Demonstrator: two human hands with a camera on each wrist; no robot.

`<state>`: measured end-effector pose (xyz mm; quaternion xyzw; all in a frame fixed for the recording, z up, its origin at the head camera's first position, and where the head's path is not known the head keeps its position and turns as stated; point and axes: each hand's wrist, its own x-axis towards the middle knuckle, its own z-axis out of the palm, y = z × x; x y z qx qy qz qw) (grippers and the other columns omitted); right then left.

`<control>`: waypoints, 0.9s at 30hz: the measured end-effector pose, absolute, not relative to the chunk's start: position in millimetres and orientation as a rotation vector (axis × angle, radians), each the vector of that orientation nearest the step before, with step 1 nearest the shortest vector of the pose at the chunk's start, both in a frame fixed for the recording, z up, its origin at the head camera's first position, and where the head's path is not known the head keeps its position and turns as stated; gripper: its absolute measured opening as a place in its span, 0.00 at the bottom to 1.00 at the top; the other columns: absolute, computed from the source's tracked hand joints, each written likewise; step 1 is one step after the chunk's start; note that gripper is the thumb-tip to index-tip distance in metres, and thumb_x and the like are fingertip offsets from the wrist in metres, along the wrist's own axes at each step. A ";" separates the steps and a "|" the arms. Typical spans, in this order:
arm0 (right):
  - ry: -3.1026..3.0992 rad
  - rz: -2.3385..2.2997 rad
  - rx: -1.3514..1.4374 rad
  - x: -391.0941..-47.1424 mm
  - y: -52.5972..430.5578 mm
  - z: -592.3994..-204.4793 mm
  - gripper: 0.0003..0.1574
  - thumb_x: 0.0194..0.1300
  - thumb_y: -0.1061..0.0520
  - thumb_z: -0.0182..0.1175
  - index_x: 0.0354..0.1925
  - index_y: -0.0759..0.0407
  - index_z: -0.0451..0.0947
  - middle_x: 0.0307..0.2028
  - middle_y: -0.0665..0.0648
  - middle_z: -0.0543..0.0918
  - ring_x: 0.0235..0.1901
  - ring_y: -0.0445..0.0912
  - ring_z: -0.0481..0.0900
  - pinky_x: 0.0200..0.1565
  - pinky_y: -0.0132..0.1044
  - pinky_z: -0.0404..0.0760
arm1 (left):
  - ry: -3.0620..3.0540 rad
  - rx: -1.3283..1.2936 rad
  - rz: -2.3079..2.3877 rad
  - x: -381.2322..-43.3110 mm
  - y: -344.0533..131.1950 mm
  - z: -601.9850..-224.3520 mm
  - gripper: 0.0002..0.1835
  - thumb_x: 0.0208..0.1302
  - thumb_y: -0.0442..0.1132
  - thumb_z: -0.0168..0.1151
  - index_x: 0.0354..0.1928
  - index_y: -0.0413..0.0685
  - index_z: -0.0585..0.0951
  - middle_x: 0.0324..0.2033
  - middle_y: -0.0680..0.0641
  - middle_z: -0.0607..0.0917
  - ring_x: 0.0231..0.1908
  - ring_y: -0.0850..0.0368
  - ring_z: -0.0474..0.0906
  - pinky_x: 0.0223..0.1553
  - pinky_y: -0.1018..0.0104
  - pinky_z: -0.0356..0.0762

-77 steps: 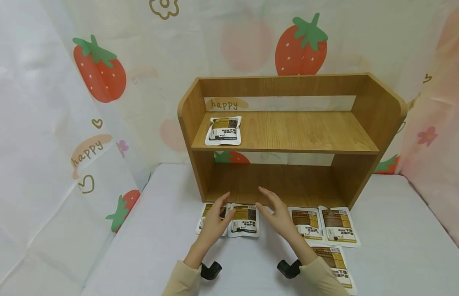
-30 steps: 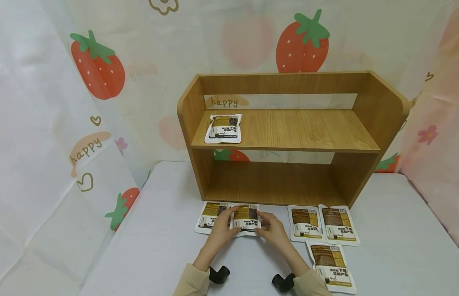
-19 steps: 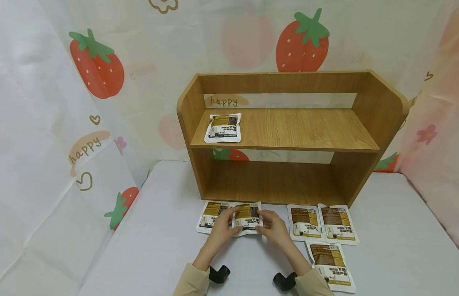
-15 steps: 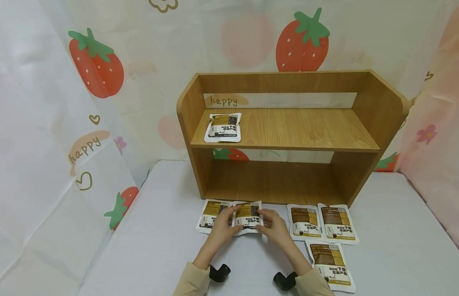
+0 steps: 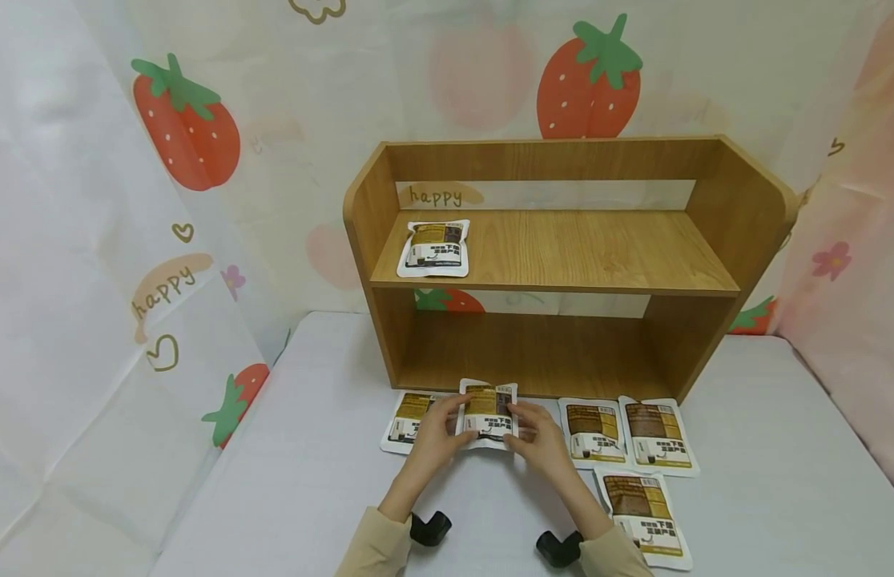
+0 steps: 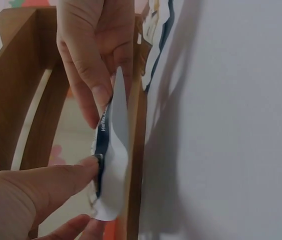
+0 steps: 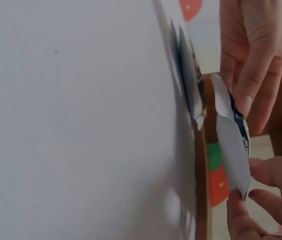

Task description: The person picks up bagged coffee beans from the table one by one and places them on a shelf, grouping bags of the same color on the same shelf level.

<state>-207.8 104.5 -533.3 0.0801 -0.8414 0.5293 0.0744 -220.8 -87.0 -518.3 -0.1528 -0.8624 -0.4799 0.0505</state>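
Between my two hands is a flat packet (image 5: 489,414) with a white border and a brown-and-gold printed label. My left hand (image 5: 431,441) pinches its left edge, thumb on the printed face. On the opposite edge my right hand (image 5: 544,441) grips it the same way. Seen edge-on in the left wrist view, the packet (image 6: 113,160) is raised off the white table, its plain white back towards the tabletop. The right wrist view shows fingertips at both sides of the packet (image 7: 232,150). A similar packet (image 5: 405,421) lies just left, partly hidden by my left hand.
A two-tier wooden shelf (image 5: 562,288) stands directly behind my hands. One packet (image 5: 436,250) lies at the left of its upper board. Several more packets lie on the table (image 5: 764,449) to the right, one packet (image 5: 645,513) close to my right forearm.
My hands came down onto the packet and took hold of its two sides. Since then it has risen from the table and shifted slightly right and towards the shelf.
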 end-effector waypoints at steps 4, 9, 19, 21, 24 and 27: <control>-2.499 1.578 0.247 -206.4 108.7 -528.2 0.29 0.49 0.69 0.67 0.53 0.69 0.75 0.54 0.68 0.72 0.45 0.60 0.77 0.44 0.42 0.81 | -2.575 -0.420 -1.567 -222.1 -84.4 -516.3 0.29 0.46 0.30 0.71 0.55 0.38 0.76 0.52 0.37 0.75 0.48 0.44 0.76 0.48 0.64 0.77; -2.491 1.581 0.213 -203.2 111.8 -520.4 0.31 0.50 0.69 0.66 0.55 0.67 0.74 0.58 0.67 0.70 0.47 0.59 0.76 0.46 0.43 0.80 | -2.517 -0.392 -1.634 -223.8 -81.8 -514.7 0.28 0.46 0.33 0.73 0.53 0.40 0.78 0.54 0.40 0.74 0.47 0.48 0.76 0.48 0.66 0.77; -2.447 1.394 0.308 -198.1 119.6 -507.8 0.34 0.47 0.68 0.69 0.56 0.64 0.74 0.59 0.67 0.68 0.50 0.59 0.75 0.42 0.44 0.81 | -2.433 -0.445 -1.628 -225.8 -73.1 -505.5 0.28 0.44 0.35 0.74 0.52 0.42 0.80 0.50 0.44 0.77 0.41 0.51 0.77 0.38 0.66 0.81; -2.449 1.348 0.328 -197.7 122.1 -506.8 0.34 0.47 0.67 0.70 0.55 0.64 0.74 0.59 0.66 0.68 0.50 0.59 0.75 0.40 0.42 0.82 | -2.420 -0.452 -1.648 -225.7 -70.7 -503.1 0.28 0.43 0.35 0.74 0.51 0.41 0.80 0.49 0.43 0.77 0.41 0.51 0.77 0.38 0.65 0.81; -2.445 1.313 0.350 -197.7 126.1 -505.9 0.34 0.47 0.67 0.70 0.55 0.64 0.75 0.59 0.66 0.68 0.50 0.58 0.75 0.38 0.41 0.82 | -2.406 -0.466 -1.662 -225.3 -67.1 -500.7 0.27 0.44 0.36 0.74 0.51 0.41 0.80 0.48 0.42 0.77 0.40 0.50 0.77 0.40 0.63 0.81; -2.431 1.298 0.369 -197.2 129.8 -503.7 0.34 0.47 0.66 0.70 0.55 0.64 0.75 0.59 0.67 0.69 0.50 0.58 0.75 0.37 0.41 0.82 | -2.395 -0.483 -1.670 -224.4 -63.8 -498.7 0.27 0.45 0.36 0.73 0.51 0.40 0.80 0.47 0.42 0.77 0.41 0.49 0.77 0.41 0.61 0.80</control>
